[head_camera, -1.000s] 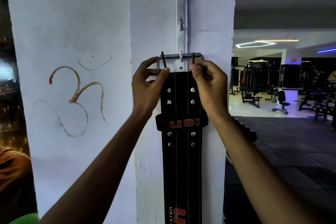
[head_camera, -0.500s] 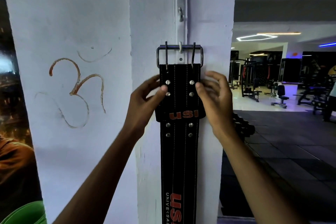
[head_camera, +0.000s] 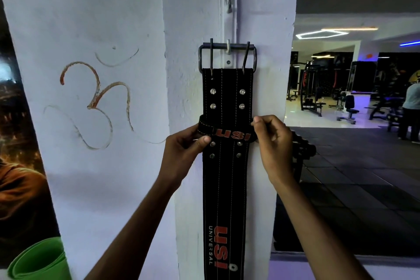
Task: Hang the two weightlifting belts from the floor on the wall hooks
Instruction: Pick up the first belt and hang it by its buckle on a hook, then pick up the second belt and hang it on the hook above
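A black weightlifting belt (head_camera: 227, 98) with red USI lettering hangs straight down the white pillar. Its metal buckle (head_camera: 227, 49) rests over a wall hook (head_camera: 228, 46) on a white hook strip. My left hand (head_camera: 185, 149) pinches the left end of the belt's keeper loop (head_camera: 227, 134). My right hand (head_camera: 271, 141) pinches the loop's right end. A second, bare hook (head_camera: 228, 3) sits higher on the same strip. Only one belt is in view.
The white pillar (head_camera: 181, 75) has a brown painted symbol on its left face. A rolled green mat (head_camera: 38, 261) stands at the lower left. To the right lie the gym floor, weight machines and a person (head_camera: 412, 109) standing far off.
The buckle settled on the hook and both hands slid down the belt from the buckle to the keeper loop, which they now pinch.
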Tool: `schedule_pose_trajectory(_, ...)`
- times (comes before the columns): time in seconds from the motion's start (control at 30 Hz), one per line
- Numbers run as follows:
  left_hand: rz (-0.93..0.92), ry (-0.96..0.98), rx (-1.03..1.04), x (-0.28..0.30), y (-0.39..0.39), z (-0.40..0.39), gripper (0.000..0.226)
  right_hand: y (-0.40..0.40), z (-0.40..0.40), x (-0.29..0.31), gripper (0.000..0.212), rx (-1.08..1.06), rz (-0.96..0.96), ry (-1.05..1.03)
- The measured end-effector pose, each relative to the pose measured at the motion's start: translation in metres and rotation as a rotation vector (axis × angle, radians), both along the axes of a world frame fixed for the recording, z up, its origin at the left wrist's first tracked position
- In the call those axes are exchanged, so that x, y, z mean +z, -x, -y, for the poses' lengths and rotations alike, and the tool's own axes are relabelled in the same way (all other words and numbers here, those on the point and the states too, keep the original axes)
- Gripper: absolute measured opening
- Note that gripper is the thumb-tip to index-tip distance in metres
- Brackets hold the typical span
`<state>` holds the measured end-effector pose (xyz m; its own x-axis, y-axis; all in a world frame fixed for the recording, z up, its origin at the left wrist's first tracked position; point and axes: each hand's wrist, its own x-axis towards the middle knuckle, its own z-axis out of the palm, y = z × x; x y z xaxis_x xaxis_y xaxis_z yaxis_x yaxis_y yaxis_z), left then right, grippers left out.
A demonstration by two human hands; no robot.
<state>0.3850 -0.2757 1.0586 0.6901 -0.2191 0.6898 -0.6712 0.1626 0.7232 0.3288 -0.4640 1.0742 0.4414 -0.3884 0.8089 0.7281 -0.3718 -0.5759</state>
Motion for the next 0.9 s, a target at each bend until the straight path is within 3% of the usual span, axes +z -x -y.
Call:
schedule_pose_trajectory(0.17, 0.032, 0.066, 0.065, -0.001, 0.015, -0.002, 0.063, 0.017, -0.006, 0.006, 0.015, -0.044, -0.016, 0.016)
schedule_pose_trajectory(0.33, 0.231, -0.118, 0.267, 0.011, 0.03, -0.007, 0.051, 0.042, -0.009, 0.004, 0.016, -0.052, -0.084, 0.057)
schedule_pose_trajectory(0.47, 0.132, -0.166, 0.285, 0.017, 0.042, -0.011, 0.042, 0.042, -0.003, 0.007, 0.023, -0.112, -0.15, 0.158)
schedule_pose_trajectory(0.63, 0.064, -0.238, 0.345, 0.014, 0.073, -0.016, 0.067, 0.066, -0.017, -0.002, 0.025, -0.255, -0.126, 0.2)
schedule_pose_trajectory(0.77, 0.067, -0.299, 0.5, -0.017, 0.118, -0.043, 0.042, 0.102, -0.046, -0.036, 0.017, -0.299, -0.139, 0.254)
schedule_pose_trajectory(0.9, 0.035, -0.369, 0.56, -0.098, 0.169, -0.092, 0.014, 0.145, -0.092, -0.106, 0.017, -0.204, -0.258, 0.292)
